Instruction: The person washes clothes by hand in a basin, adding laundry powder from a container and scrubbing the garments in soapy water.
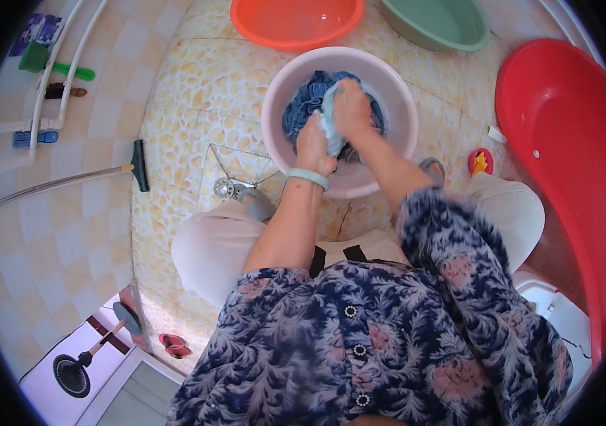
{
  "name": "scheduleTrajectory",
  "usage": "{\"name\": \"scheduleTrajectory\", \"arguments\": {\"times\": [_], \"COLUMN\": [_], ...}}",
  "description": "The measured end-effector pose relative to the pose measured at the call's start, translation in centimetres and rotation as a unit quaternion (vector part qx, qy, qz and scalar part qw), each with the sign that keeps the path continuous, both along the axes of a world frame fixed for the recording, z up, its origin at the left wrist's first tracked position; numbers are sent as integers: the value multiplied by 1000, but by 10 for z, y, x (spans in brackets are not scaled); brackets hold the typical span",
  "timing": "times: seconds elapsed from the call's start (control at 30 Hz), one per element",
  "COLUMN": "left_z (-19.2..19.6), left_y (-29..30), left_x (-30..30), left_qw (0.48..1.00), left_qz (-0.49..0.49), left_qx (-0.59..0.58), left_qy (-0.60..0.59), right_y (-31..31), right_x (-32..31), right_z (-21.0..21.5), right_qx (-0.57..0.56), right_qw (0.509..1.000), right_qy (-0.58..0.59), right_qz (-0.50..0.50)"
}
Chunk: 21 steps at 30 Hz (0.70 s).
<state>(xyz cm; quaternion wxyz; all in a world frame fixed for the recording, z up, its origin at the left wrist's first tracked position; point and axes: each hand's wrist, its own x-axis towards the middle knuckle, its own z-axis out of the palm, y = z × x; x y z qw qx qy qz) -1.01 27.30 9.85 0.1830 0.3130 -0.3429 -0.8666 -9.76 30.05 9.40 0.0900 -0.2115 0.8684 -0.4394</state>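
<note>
A pale pink basin (409,121) stands on the floor in front of me with wet blue denim clothing (304,97) in it. Above the denim, both my hands grip a light blue cloth (330,121) bunched between them. My left hand (314,147), a pale green bangle on its wrist, is closed around the cloth's near side. At its far right side, my right hand (353,108) is closed on the same cloth, knuckles up. Whitish suds show on the cloth and fingers. The fingertips are partly hidden.
An orange basin (296,28) and a green basin (445,25) stand beyond. A large red tub (566,135) lines the right. A floor drain (225,188) lies left of my foot. A squeegee (140,167) leans at the left wall, below a rack (51,78) holding brushes.
</note>
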Motion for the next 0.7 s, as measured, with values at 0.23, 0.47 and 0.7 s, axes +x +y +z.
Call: {"name": "scheduleTrajectory", "arguments": {"times": [0.23,0.47,0.7], "left_z": [-3,-61,-12], "left_y": [-27,-39,-6], "left_x": [12,23,-9], "left_qw": [971,967,993], "left_qz": [142,-11,69], "left_qx": [182,-12,87], "left_qy": [-60,253,-50], "right_y": [17,-6,-6], "right_x": [66,69,-11], "right_z": [24,50,5], "right_qx": [-208,-128,-179], "right_qw": [970,975,961], "right_qy": [27,33,-210], "right_qz": [126,177,22]}}
